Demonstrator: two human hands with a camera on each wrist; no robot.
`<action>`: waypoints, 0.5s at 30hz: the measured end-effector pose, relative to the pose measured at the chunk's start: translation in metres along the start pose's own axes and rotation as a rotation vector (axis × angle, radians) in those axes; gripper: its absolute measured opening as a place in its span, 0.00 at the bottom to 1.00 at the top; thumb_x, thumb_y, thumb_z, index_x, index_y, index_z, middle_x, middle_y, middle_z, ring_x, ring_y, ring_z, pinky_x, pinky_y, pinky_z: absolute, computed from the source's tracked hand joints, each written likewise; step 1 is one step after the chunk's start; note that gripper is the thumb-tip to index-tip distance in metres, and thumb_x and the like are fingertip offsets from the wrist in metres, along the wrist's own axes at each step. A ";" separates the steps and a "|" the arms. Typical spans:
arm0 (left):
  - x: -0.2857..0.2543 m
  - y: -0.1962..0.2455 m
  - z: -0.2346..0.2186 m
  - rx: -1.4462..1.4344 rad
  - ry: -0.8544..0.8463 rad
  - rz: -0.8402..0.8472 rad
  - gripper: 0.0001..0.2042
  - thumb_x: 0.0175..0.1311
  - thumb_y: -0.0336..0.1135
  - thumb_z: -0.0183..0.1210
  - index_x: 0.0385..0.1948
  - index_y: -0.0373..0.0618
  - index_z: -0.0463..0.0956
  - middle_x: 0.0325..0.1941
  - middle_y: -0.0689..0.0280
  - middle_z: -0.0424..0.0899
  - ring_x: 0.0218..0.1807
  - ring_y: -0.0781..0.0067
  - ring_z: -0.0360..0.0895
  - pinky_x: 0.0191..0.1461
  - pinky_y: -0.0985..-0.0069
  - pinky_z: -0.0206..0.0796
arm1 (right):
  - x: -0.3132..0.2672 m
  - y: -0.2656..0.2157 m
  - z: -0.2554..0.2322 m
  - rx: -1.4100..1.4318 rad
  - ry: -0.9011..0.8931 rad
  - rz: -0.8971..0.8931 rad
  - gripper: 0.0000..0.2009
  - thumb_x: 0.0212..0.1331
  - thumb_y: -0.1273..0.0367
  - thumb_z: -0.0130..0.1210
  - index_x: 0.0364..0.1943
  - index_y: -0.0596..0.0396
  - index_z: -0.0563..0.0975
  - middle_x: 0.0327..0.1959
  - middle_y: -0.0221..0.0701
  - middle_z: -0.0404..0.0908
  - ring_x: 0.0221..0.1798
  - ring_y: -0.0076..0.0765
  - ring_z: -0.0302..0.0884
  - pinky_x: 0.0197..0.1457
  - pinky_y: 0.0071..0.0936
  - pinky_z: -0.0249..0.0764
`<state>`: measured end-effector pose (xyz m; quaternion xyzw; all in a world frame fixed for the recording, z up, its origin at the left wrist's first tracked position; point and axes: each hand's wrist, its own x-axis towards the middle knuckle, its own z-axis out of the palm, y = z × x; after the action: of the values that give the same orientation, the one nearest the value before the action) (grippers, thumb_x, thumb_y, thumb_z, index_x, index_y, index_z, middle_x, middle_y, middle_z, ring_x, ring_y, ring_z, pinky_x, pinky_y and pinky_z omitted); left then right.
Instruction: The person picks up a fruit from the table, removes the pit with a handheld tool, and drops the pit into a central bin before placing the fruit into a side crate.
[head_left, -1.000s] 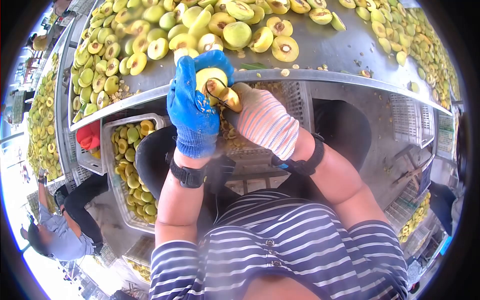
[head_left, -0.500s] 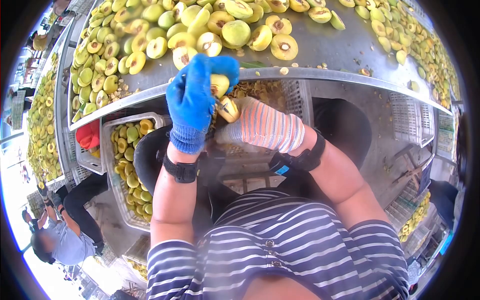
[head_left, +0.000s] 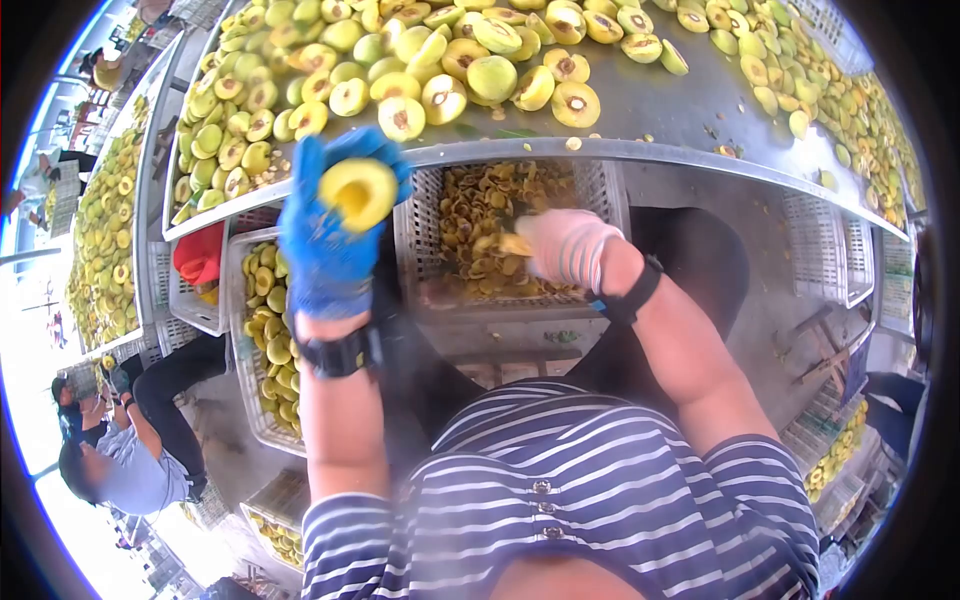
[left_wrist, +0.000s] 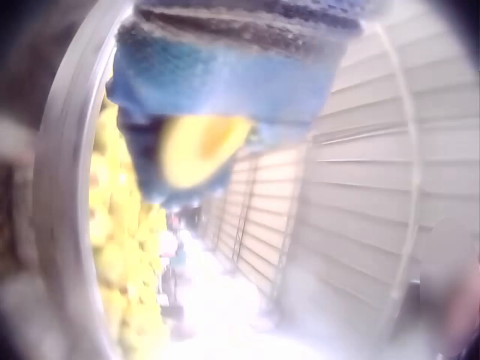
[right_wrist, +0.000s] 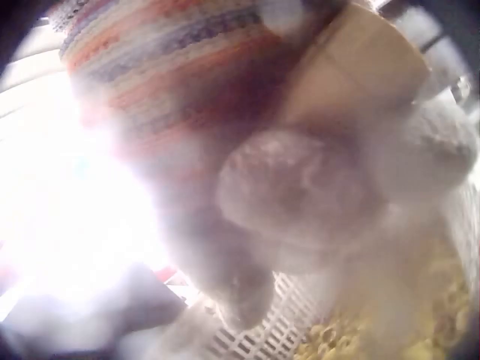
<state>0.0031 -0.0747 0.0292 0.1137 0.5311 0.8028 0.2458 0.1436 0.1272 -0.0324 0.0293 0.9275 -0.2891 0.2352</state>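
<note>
A halved yellow fruit (head_left: 357, 195) with a hollow centre faces up in the blue-gloved left hand (head_left: 335, 240), whose fingers and thumb grip its sides. The left wrist view also shows the fruit (left_wrist: 201, 150), blurred, against the blue glove (left_wrist: 217, 82). To the right, the striped-gloved right hand (head_left: 572, 248) is over a crate of fruit scraps (head_left: 480, 205). A blurred yellowish piece (head_left: 512, 244) is at its fingers. In the right wrist view, curled fingers (right_wrist: 300, 187) hold a smooth tan handle (right_wrist: 360, 67); its far end cannot be made out.
A metal table (head_left: 640, 100) bears many halved fruits (head_left: 400, 117), its raised edge (head_left: 480, 152) just beyond the hands. A crate of fruit halves (head_left: 268, 330) stands left, beside a red thing (head_left: 198, 255). Empty-looking white crates (head_left: 825, 240) stand right. Another person (head_left: 140, 470) sits at far left.
The hands have separated: the left moved left and turned its palm up with the fruit half, the right moved right and over the scraps. The view has shifted slightly.
</note>
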 end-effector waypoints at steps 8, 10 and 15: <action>0.005 0.035 -0.051 0.840 0.249 0.142 0.23 0.67 0.39 0.60 0.59 0.37 0.71 0.45 0.61 0.83 0.38 0.77 0.77 0.37 0.80 0.70 | -0.029 -0.024 -0.026 0.017 0.046 0.080 0.17 0.53 0.63 0.60 0.45 0.57 0.78 0.38 0.46 0.84 0.46 0.55 0.81 0.48 0.45 0.76; 0.051 0.007 -0.022 1.112 0.189 0.180 0.26 0.63 0.43 0.64 0.61 0.43 0.70 0.44 0.60 0.82 0.31 0.77 0.76 0.34 0.80 0.71 | -0.025 -0.025 -0.031 0.084 0.060 0.092 0.18 0.54 0.61 0.59 0.46 0.57 0.77 0.39 0.48 0.83 0.47 0.56 0.80 0.50 0.46 0.75; 0.125 -0.057 -0.003 1.487 0.049 0.209 0.27 0.59 0.45 0.65 0.57 0.40 0.74 0.43 0.56 0.85 0.40 0.71 0.82 0.46 0.72 0.74 | -0.020 -0.017 -0.035 0.445 0.332 0.092 0.18 0.55 0.61 0.59 0.46 0.58 0.76 0.39 0.52 0.82 0.46 0.60 0.79 0.49 0.46 0.74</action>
<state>-0.0896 0.0055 -0.0342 0.2816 0.9252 0.2539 0.0150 0.1433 0.1344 0.0107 0.1691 0.8647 -0.4659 0.0809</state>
